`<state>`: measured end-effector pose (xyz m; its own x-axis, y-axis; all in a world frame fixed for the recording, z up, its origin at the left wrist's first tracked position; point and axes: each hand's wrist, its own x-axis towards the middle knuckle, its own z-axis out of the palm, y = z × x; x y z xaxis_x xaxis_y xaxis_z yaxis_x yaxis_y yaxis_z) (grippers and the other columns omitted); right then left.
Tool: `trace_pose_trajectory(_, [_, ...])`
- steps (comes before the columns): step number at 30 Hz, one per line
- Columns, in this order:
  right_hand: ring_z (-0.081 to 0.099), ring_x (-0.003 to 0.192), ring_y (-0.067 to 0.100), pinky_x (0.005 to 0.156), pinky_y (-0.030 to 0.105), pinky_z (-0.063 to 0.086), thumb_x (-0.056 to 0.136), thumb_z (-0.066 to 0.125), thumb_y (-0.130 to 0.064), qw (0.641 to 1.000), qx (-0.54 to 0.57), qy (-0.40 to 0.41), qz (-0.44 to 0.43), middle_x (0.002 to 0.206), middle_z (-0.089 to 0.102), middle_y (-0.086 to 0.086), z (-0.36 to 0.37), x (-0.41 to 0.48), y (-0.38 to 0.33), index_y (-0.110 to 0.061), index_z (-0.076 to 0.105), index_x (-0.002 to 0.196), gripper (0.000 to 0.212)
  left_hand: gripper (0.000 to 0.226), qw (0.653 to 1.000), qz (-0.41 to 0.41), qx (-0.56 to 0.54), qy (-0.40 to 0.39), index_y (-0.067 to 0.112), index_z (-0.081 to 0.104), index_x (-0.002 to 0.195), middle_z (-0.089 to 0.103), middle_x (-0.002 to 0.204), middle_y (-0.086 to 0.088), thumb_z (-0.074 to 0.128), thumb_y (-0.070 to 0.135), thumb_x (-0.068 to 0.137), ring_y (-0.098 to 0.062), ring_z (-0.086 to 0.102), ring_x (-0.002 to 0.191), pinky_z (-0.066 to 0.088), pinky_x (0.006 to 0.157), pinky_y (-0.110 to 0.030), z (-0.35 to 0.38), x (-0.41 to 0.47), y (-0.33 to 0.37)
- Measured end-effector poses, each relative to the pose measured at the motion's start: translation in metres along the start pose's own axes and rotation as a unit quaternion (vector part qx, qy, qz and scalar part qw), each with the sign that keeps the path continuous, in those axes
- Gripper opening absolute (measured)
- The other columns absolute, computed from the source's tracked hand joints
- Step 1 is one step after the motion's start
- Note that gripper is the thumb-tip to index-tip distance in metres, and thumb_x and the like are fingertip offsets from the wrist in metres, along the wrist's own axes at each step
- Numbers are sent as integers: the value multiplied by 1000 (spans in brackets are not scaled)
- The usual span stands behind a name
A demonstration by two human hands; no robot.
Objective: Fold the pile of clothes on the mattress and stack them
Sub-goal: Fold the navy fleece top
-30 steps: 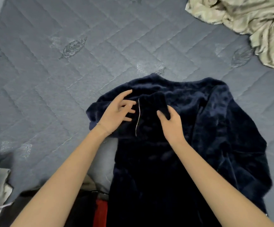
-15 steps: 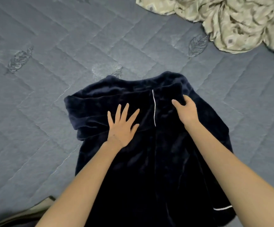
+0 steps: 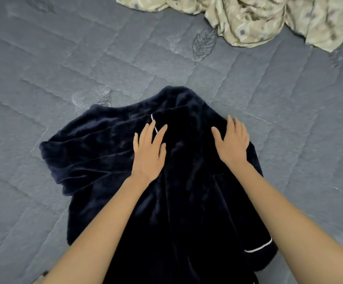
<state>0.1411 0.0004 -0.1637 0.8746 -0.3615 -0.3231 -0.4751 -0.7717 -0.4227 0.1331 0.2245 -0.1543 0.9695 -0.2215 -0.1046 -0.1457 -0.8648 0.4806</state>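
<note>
A dark navy plush garment [image 3: 96, 158] with thin white piping lies spread on the grey quilted mattress [image 3: 64, 58], one sleeve bunched out to the left. My left hand [image 3: 149, 149] lies flat on its upper middle, fingers straight, beside a white piping line. My right hand [image 3: 233, 142] presses flat on the garment's upper right edge, fingers straight and together. Both forearms reach in from the bottom of the view.
A crumpled cream patterned cloth [image 3: 258, 15] lies at the far right top of the mattress. Bare grey mattress stretches to the left and beyond the garment. A small bit of another item [image 3: 41, 276] peeks in at the bottom left edge.
My right hand has let go of the garment's collar edge and now lies flat further right. My left hand slid up toward the white piping. The view shifted slightly left.
</note>
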Motion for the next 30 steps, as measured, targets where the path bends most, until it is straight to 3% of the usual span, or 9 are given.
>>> trace_pose_trajectory(3, [33,136,31,111,42,25,99,44,-40,999,23,-27,29,147,39,14,-14,9,29,-8,36,143,55,46,997,71,-32,2,23,36,145,24,156,-5,35,30,100,-22,15,146,6,117,-44,8,21,32])
trace_pose_trajectory(5, [52,115,26,90,29,40,95,56,-32,996,76,-48,26,125,58,12,-23,15,38,-6,56,124,39,52,992,98,-22,-77,29,29,148,19,158,0,42,38,99,-20,8,147,5,119,-47,17,30,50])
trace_pose_trajectory(7, [59,95,19,73,21,36,90,64,-26,990,126,-55,38,103,67,7,-33,20,44,-6,66,106,25,65,982,106,49,-149,35,16,151,8,160,3,43,52,94,-19,-6,147,-7,118,-50,30,32,62])
trace_pose_trajectory(10, [56,81,14,68,17,33,88,66,-18,983,177,33,27,84,63,0,-53,26,48,-5,67,91,14,76,971,111,136,-160,35,9,152,0,160,2,37,66,88,-21,-18,145,-25,109,-48,42,32,74])
trace_pose_trajectory(13, [55,78,13,70,15,33,86,67,-13,968,214,127,3,82,64,0,-75,37,52,-4,66,86,9,77,964,129,183,-142,33,8,152,3,160,-2,18,72,86,-23,-19,145,-27,108,-50,48,34,91])
trace_pose_trajectory(16, [57,79,13,72,17,39,85,69,-19,961,235,144,-8,86,66,3,-85,46,53,-8,66,85,11,77,957,105,204,-179,37,-6,150,-10,160,-3,16,74,86,-26,-23,144,-23,109,-54,57,42,109])
trace_pose_trajectory(20, [61,82,16,71,21,38,95,57,-29,966,252,52,6,85,68,4,-72,40,65,-6,69,85,29,79,945,41,214,-244,40,-12,149,-22,158,-1,26,72,88,-29,-25,143,-15,109,-61,69,53,109])
trace_pose_trajectory(25, [56,106,18,90,20,37,94,58,-21,973,216,-17,81,114,58,7,-48,12,112,-2,59,120,32,80,932,44,260,-247,38,-19,147,-27,156,-2,22,72,87,-30,-26,142,-11,108,-64,75,51,106])
trace_pose_trajectory(30, [58,84,14,71,18,38,91,62,-39,961,234,-112,96,96,63,4,-39,-13,112,-5,63,100,35,79,936,23,242,-253,36,-5,150,-18,158,-3,35,66,90,-30,-21,144,-11,108,-63,74,56,117])
